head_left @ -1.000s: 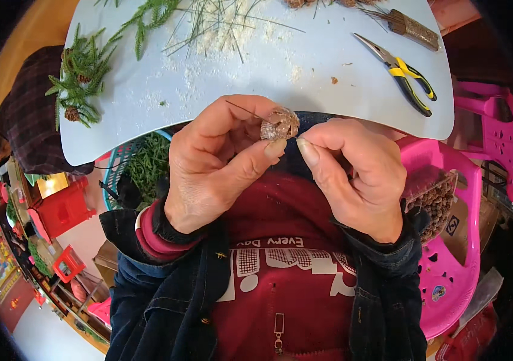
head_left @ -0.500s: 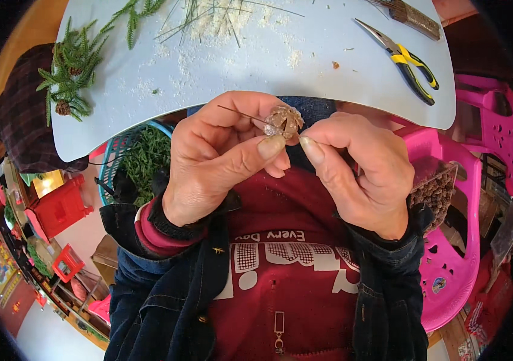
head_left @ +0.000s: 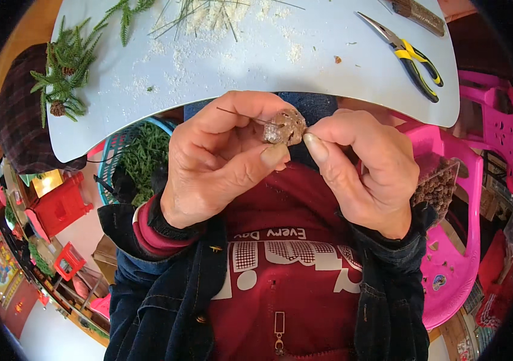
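Between the thumb and fingers of my left hand (head_left: 220, 159) is a small brown pine cone (head_left: 286, 127) with whitish flecks. A thin dark wire (head_left: 235, 113) sticks out from the cone's left side, across my left fingers. My right hand (head_left: 368, 168) is closed in a pinch, thumb against forefinger, right at the cone's right edge. Whatever lies between those right fingertips is too small or hidden to make out. Both hands are raised in front of my body, just short of the near table edge.
Long-nose pliers (head_left: 407, 57) with yellow-black handles lie on the white table (head_left: 256, 75). Also there are green sprigs (head_left: 67, 72), loose wires (head_left: 202, 15) and pale crumbs. A blue basket (head_left: 109, 159) of greenery stands left, a pink chair (head_left: 473, 234) right. Another person (head_left: 34, 114) is at far left.
The pine cone has turned a little in my left fingers, showing a different side. My right fingertips stay beside it, slightly shifted. The pliers and table appear shifted slightly in view.
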